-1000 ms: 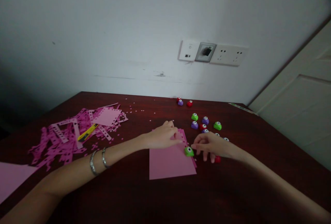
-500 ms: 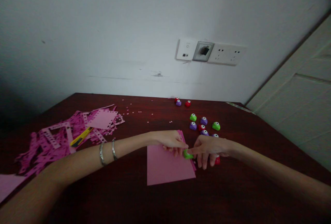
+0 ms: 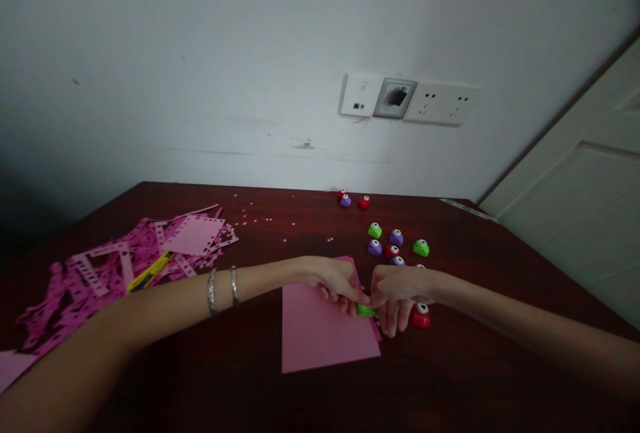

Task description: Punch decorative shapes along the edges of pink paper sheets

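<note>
1. The left hand (image 3: 338, 280) is clamping on the green punch (image 3: 366, 312), its thumb lying along the top and its other fingers curling below. Compared with one second earlier, it is no longer resting across the far part of the paper but is sitting farther right and nearer.

2. The right hand (image 3: 400, 286) is also closing on the green punch, from the right. Its thumb is meeting the left thumb over the top, and its remaining fingers are hanging beside the paper's right edge. One second earlier it was hovering just to the right.

3. The green punch is sitting at the right edge of the pink paper (image 3: 325, 336). The thumbs are now covering its eye, which was showing plainly a second ago; only a green strip is appearing beneath them.

4. The pink paper is lying slightly nearer on the table (image 3: 320, 403) than before, with further sheets showing along its right side.

5. The near red punch (image 3: 421, 316) is now showing its eye and body to the right of the right hand, which was largely hiding it earlier.

6. Elsewhere, little is changing: a purple punch (image 3: 375, 248) and a far green punch (image 3: 421, 247) are standing beyond the hands, and a yellow cutter (image 3: 151, 272) is lying on the pink strips (image 3: 90, 276) at left.
</note>
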`<state>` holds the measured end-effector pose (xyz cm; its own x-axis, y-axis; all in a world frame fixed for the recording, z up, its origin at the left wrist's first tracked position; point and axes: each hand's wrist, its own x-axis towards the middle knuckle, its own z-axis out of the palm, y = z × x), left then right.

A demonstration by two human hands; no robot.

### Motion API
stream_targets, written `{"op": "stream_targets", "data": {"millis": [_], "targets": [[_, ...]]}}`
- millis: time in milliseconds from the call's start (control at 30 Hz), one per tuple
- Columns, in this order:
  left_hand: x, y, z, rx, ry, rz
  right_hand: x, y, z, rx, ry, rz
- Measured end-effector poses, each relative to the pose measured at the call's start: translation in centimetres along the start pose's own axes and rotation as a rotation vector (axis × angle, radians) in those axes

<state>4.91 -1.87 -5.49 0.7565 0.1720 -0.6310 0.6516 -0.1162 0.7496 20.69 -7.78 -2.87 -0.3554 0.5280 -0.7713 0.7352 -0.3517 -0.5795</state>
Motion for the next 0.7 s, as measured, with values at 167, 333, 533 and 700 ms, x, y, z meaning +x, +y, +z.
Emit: {"op": "stream_targets", "data": {"millis": [167, 333, 533, 700], "targets": [[-0.5, 0.5, 0.2, 0.049, 0.037, 0.020, 0.2, 0.2, 0.1, -0.015, 0.031, -0.013], [-0.1, 0.0, 0.4, 0.145, 0.060, 0.093, 0.4, 0.0, 0.2, -0.047, 0.062, 0.004], [-1.2, -0.1, 1.6, 0.412, 0.285, 0.306, -0.2, 0.6, 0.7, -0.060, 0.125, 0.017], [-4.7, -0.5, 3.6, 0.803, 0.709, 0.351, -1.1, 1.5, 2.6, -0.073, 0.380, -0.042]]}}
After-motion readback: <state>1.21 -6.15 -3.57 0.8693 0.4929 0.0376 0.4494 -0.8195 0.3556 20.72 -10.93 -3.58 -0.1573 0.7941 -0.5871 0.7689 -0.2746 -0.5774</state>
